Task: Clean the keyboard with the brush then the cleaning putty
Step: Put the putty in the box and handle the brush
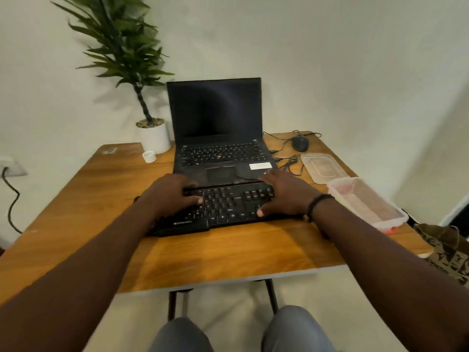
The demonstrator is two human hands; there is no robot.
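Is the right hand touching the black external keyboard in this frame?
Touching. The head view shows the right hand lying on the right end of the keyboard, fingers over the keys.

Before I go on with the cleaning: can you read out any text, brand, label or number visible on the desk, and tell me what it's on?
Nothing can be read with certainty.
Keyboard: pale mark on its front left edge, too blurred to read.
Laptop: white sticker on the palm rest and key legends, too small to read.
Patterned cloth: letter-like shapes, not legible.
Sticker at the table's far left corner: blurred.
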